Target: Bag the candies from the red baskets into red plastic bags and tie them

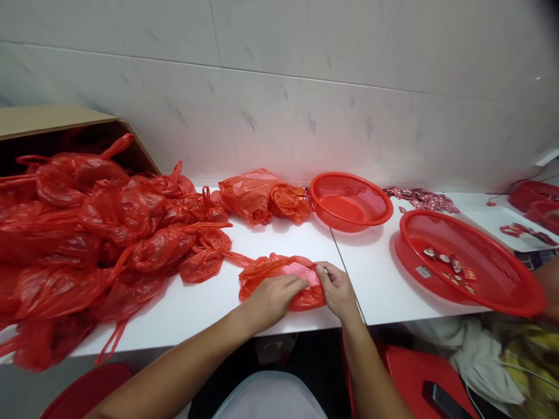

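Note:
A red plastic bag (257,274) lies on the white table in front of me with its mouth gathered open. Something flat and pink (301,270) shows inside it; its kind I cannot make out. My left hand (275,297) reaches over the near rim, fingers closed together and bent at the bag's mouth, fingertips partly hidden. At the bag's right side my right hand (338,288) pinches the rim between thumb and fingers.
Tied red bags (109,233) heap up on the left before a cardboard box (56,119). Crumpled red bags (262,195) lie behind. A red basket (351,201) stands near the wall; a bigger red basket (463,262) with small wrapped pieces stands right, near another person's arm (548,285).

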The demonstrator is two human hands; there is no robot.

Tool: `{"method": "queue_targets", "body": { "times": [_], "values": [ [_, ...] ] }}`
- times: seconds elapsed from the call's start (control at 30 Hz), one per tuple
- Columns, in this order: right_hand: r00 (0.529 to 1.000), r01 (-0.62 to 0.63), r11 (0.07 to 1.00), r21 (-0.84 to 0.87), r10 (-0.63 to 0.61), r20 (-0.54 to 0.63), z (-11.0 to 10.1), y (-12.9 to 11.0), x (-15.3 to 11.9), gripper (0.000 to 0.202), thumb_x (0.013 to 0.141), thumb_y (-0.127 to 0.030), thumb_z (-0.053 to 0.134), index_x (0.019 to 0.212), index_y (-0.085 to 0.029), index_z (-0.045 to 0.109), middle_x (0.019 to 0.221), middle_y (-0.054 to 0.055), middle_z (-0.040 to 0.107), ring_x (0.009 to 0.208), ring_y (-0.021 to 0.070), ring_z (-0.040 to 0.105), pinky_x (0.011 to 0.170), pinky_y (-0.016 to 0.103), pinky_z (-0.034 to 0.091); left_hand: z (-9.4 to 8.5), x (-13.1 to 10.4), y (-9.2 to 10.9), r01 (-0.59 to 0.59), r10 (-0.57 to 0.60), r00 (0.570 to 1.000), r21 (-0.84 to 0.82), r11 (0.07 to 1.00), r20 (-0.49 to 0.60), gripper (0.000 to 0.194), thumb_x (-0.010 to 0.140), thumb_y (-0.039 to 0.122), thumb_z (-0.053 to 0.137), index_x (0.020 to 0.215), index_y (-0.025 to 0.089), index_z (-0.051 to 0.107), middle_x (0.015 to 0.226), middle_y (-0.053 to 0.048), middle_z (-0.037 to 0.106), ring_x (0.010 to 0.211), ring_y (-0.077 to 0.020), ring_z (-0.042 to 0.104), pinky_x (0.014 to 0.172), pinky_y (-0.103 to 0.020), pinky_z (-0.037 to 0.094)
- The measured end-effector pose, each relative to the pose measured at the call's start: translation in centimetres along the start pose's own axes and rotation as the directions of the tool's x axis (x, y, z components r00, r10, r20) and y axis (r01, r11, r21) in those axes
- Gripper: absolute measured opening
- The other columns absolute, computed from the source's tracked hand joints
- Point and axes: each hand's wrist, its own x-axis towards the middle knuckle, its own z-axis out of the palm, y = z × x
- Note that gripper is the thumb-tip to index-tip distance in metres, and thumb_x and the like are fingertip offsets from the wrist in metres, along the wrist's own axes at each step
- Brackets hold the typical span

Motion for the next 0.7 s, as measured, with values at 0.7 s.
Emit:
{"method": "queue_targets", "body": {
  "times": [0.7],
  "values": [
    [0.967, -0.031, 0.622, -0.783, 0.217, 0.135, -0.1, 0.4, -0.6, 0.042, 0.080, -0.026, 0.080, 0.120, -0.016, 0.074, 0.113, 0.019, 0.074, 0.115, 0.0382, 0.066, 0.100, 0.054, 0.049, -0.7, 2.0, 0.9, 0.268, -0.397, 0.897, 0.473, 0.839, 0.196, 0.044, 0.096, 0.039, 0.065, 0.125, 0.007, 0.070, 0.110, -0.023, 0.077, 0.105, -0.0402, 0.074, 0.089, -0.048, 0.058]
  ]
}}
